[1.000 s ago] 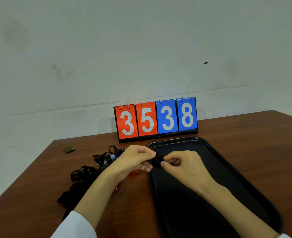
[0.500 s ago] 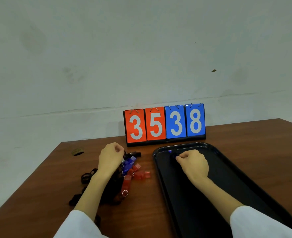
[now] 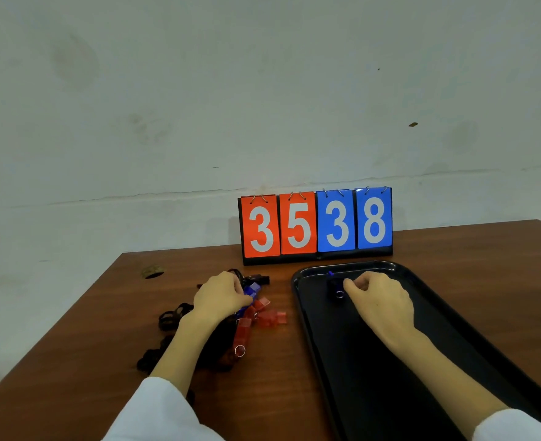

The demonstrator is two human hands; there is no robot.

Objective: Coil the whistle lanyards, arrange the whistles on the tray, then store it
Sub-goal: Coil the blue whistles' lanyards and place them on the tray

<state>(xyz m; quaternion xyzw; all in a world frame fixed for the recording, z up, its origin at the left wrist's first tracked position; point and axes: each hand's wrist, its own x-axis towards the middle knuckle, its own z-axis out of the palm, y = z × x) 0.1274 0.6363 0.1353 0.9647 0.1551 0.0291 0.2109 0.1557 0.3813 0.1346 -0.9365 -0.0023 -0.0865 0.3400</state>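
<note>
One coiled whistle [image 3: 336,286] lies in the black tray [image 3: 453,319]; left hand [image 3: 220,297] curled on the pile [image 3: 247,313], right hand [image 3: 379,302] loosely curled, empty.

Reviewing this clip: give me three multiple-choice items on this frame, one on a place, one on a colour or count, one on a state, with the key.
1. Where does the coiled whistle lie?
A. at the tray's far end, beside the right hand
B. on the wood by the scoreboard
C. in the left hand's pile

2. What does the scoreboard show?
A. four red cards
B. two red cards reading 35, two blue reading 38
C. two blue cards reading 35, two red reading 38

3. What is the left hand doing?
A. lying flat on the tray
B. raised off the table
C. curled over the loose whistles left of the tray

Key:
1 A, it sits inside the black tray, at the right hand's fingertips.
2 B, red 3 and 5, then blue 3 and 8.
3 C, its fingers bend onto the red and blue pile.
</note>
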